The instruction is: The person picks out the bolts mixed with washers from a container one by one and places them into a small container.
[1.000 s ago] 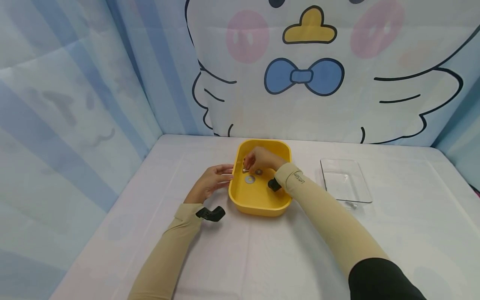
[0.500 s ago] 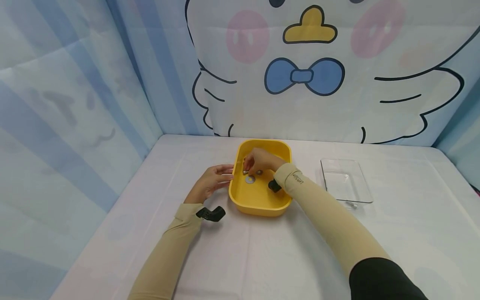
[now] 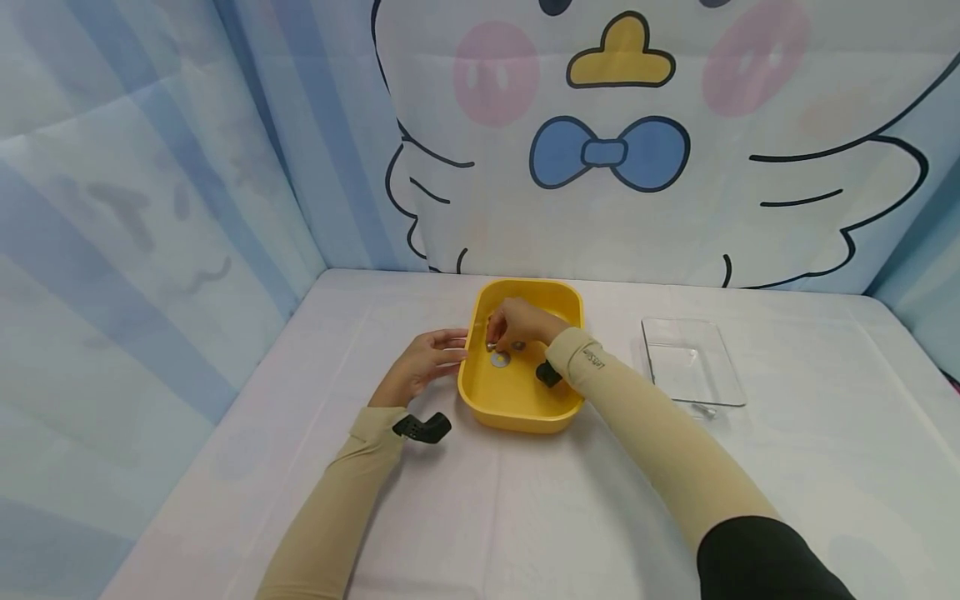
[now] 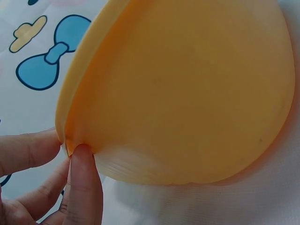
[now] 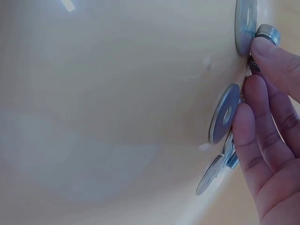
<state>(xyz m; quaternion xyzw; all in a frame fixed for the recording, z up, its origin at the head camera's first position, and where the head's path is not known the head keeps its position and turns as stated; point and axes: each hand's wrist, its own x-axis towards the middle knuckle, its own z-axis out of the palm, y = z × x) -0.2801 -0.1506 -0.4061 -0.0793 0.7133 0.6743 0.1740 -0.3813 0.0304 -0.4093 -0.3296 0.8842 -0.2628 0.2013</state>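
Inside a yellow plastic tray [image 3: 517,422], my right hand [image 3: 519,322] pinches a metal socket-head screw between thumb and fingertips. The knurled screw head [image 5: 268,33] shows above the thumb in the right wrist view; fingers cover part of the shank. Flat steel washers lie beside the fingertips: one washer [image 5: 225,113] is in front of them, another washer [image 5: 245,28] near the screw. A further washer [image 5: 209,176] sits next to a threaded end [image 5: 233,160], mostly hidden. My left hand [image 3: 422,363] touches the tray's left rim from outside, fingers extended.
A shallow transparent box [image 3: 690,367] stands on the white table [image 3: 525,517] to the right of the tray, with a small clear item [image 3: 703,410] at its near edge. A printed cloth backdrop [image 3: 637,225] rises behind the table, and another cloth [image 3: 135,250] hangs at left.
My right hand has shifted very slightly toward the near end of the tray, and less of the screw shows now. My left hand and the tray stay in place.
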